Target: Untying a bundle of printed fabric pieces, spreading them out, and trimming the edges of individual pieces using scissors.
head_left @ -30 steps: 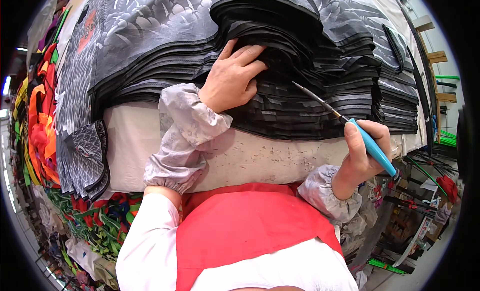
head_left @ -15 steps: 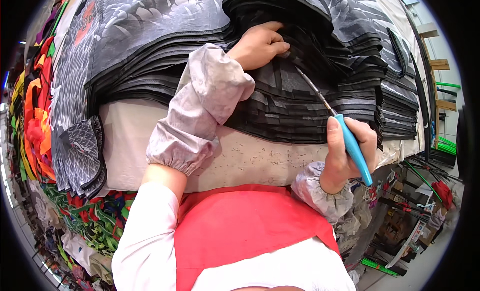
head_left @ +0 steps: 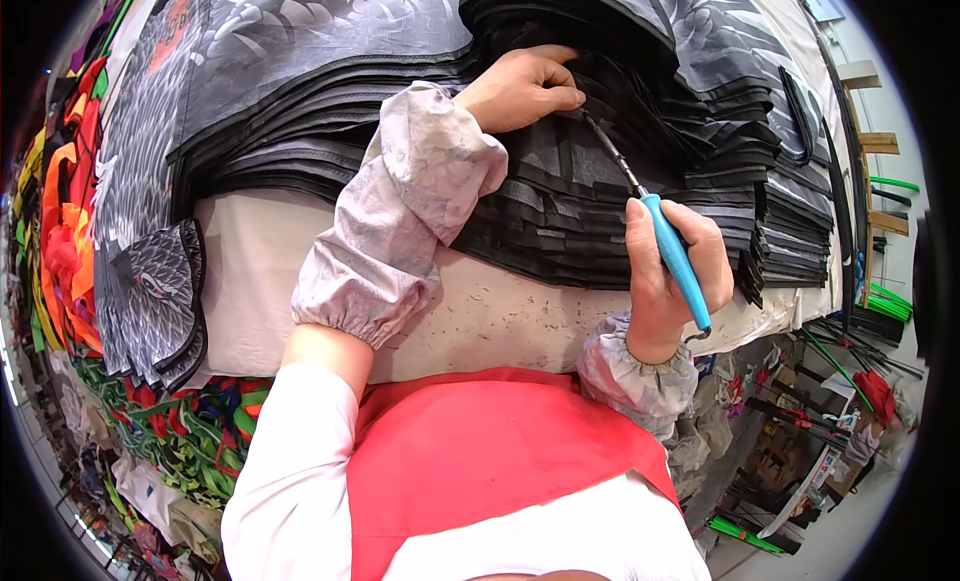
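A thick stack of black and grey printed fabric pieces (head_left: 610,216) lies in layers across the table. My left hand (head_left: 522,89) reaches in under a raised fold, its thumb and fingers pinched on the black fabric (head_left: 560,146). My right hand (head_left: 680,266) grips a soldering iron (head_left: 672,251) by its blue handle, a dark cord bending from the butt end. The iron's metal shaft slants up to the left, and its tip meets the fabric right beside my left fingertips. Whether the tip pierces the cloth is too small to tell.
A pale padded table cover (head_left: 270,281) shows along the near edge. Bright coloured fabric strips (head_left: 70,251) hang at the left, and green and red scraps (head_left: 200,436) pile below them. Dark and green rods (head_left: 885,301) lie at the right, beside wooden pieces (head_left: 880,143).
My right hand has moved left and slightly up, bringing the iron's tip close to my left fingertips. My left hand stays nearly in place on the fabric.
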